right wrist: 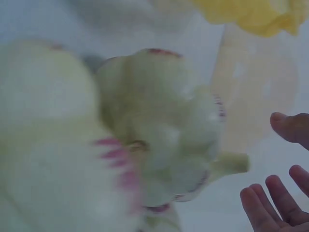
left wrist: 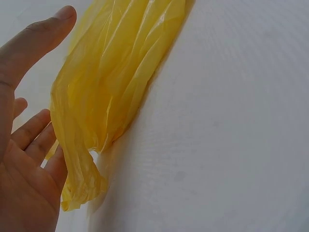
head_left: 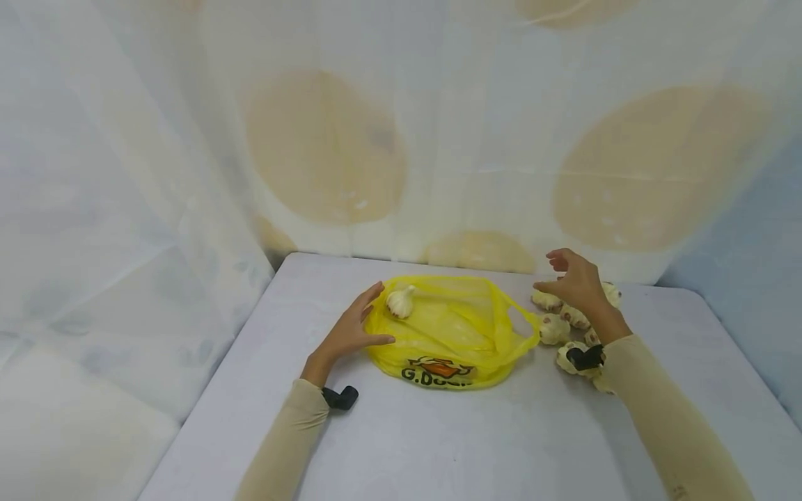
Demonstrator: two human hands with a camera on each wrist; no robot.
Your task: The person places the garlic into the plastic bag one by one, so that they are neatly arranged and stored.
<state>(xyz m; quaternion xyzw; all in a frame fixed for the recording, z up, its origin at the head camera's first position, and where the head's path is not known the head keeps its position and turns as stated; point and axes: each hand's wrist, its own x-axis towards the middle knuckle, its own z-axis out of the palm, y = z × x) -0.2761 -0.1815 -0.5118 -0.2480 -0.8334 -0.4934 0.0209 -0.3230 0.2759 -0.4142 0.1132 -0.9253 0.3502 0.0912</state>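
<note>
A yellow plastic bag with printed lettering lies on the table, its mouth spread. One white garlic bulb sits inside the mouth at the left. My left hand is at the bag's left side, thumb and fingers spread around its edge; in the left wrist view the fingers lie right against the crumpled yellow plastic. Over a group of garlic bulbs at the right, my right hand has its thumb apart from bent fingers, nothing between them. The right wrist view has a purple-streaked garlic bulb close up.
The white table ends at the back against a pale curtain with tan spots. Another hanging sheet borders the left side. A bag handle reaches toward the bulbs on the right.
</note>
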